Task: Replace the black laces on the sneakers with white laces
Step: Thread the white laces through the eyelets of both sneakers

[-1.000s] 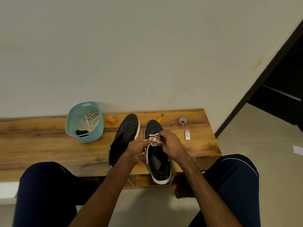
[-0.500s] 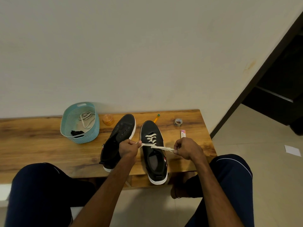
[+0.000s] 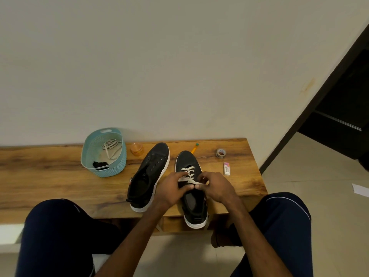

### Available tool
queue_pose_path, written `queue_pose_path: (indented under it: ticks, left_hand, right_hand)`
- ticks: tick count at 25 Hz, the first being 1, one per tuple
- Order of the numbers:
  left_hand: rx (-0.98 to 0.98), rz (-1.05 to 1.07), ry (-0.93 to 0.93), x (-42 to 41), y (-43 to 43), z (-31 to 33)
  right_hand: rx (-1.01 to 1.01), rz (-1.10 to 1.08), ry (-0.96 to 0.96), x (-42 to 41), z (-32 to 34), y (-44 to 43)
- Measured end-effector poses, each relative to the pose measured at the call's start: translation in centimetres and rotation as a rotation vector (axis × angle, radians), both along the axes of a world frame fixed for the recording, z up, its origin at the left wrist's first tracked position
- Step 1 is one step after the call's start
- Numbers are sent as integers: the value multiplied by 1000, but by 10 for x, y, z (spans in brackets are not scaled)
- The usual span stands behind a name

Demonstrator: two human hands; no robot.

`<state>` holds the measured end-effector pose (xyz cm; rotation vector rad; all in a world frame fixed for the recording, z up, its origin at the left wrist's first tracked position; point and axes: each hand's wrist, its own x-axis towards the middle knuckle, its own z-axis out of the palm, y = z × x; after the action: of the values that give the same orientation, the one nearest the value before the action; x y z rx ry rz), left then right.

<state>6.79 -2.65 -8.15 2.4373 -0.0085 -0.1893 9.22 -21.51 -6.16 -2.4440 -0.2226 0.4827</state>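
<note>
Lacing step: our left hand [image 3: 172, 189] and right hand [image 3: 218, 189], nearly touching, pinch the white lace [image 3: 189, 173] over the sneaker [image 3: 186, 159] beneath them; next, we judge, comes threading the following eyelets.

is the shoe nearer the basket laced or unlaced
Unlaced: the shoe shows bare eyelets with no lace through them. A white lace lies in the basket.

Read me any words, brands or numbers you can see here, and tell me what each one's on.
Eraser: dark print runs along its white sleeve, too small to read.
Orange jar: too blurred to tell if it has any label.
Tape roll: no text can be made out.
Nothing else shows readable text.
</note>
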Motion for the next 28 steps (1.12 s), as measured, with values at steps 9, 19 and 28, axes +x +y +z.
queue_pose_path:
  ticks: [9, 19, 28]
  left_hand:
    - [202, 77, -103, -1, 2, -10]
    - [22, 42, 43, 11, 15, -22]
    - [-101, 135, -100, -24, 36, 8]
  right_hand:
    - [-67, -153, 16, -5, -10, 11]
    - [-51, -142, -49, -3, -18, 18]
    - [-26, -173, -40, -11, -12, 8]
